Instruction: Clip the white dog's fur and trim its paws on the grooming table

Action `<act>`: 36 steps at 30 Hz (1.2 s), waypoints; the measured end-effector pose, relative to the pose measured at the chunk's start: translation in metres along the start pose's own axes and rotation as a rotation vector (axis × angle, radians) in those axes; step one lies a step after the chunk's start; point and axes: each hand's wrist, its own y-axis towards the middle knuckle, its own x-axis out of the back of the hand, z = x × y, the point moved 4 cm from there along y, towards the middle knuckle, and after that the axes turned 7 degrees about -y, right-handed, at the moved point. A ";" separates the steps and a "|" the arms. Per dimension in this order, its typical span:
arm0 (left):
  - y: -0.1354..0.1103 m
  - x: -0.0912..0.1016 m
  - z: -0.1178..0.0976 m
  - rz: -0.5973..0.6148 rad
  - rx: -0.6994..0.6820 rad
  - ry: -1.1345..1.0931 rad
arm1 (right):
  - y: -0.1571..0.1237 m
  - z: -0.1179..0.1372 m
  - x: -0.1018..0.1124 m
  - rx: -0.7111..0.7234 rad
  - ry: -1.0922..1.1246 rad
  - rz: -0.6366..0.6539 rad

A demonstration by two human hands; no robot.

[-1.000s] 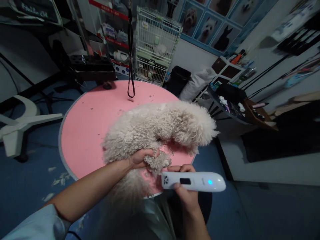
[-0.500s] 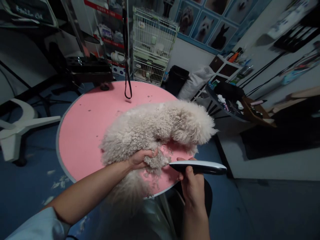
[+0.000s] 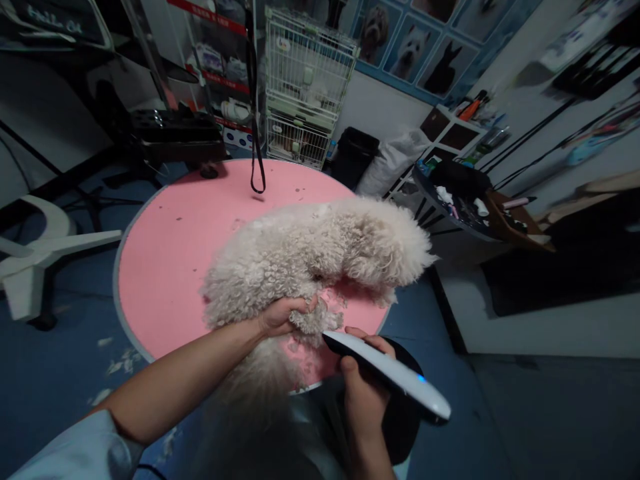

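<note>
A curly white-grey dog [image 3: 290, 257] lies on its side on a round pink grooming table [image 3: 165, 267], its fluffy head to the right. My left hand [image 3: 285, 316] is closed around one of its legs, and the furry paw [image 3: 320, 321] sticks out to the right of my fingers. In my right hand [image 3: 367, 390] is a white and black hair clipper [image 3: 395, 370] with a small blue light. Its tip points up and left, right at the paw's lower edge; whether it touches cannot be made out. Cut tufts of fur [image 3: 303, 360] lie below the paw.
A black loop leash [image 3: 257, 170] hangs over the table's far side. Behind stand a wire cage [image 3: 307, 80] and a black bin [image 3: 355, 157]. At right is a small side table [image 3: 450, 203] with supplies. A white stand base [image 3: 50, 247] is at left.
My right hand has turned the clipper: its tip moved left to the paw and its rear end swung down, showing the white top. My left hand keeps its hold on the leg.
</note>
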 end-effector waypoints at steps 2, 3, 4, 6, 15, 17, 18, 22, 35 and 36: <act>0.000 0.001 0.000 -0.020 -0.008 -0.006 | -0.011 0.001 -0.007 0.100 -0.071 -0.035; -0.001 0.001 -0.001 -0.031 -0.013 -0.004 | -0.016 0.002 -0.010 0.142 -0.101 -0.053; -0.001 0.001 -0.001 -0.040 -0.020 0.001 | -0.019 0.002 -0.014 0.184 -0.127 -0.074; -0.001 0.001 -0.001 -0.057 -0.033 0.011 | -0.024 0.005 -0.020 0.276 -0.176 -0.115; -0.003 -0.002 -0.003 -0.128 -0.023 -0.003 | -0.021 -0.007 -0.032 0.451 -0.344 -0.144; -0.003 -0.003 -0.003 -0.164 -0.014 -0.027 | -0.021 -0.009 -0.034 0.488 -0.367 -0.123; -0.004 -0.003 -0.003 -0.174 -0.019 -0.039 | -0.020 -0.010 -0.034 0.488 -0.361 -0.114; -0.003 -0.003 -0.004 -0.149 -0.066 -0.038 | -0.005 -0.004 -0.019 0.369 -0.232 -0.184; 0.000 0.000 0.003 -0.039 -0.027 0.044 | 0.089 0.000 0.007 -0.393 0.159 0.319; 0.001 0.000 0.003 -0.036 -0.030 0.049 | 0.091 0.001 0.006 -0.401 0.145 0.346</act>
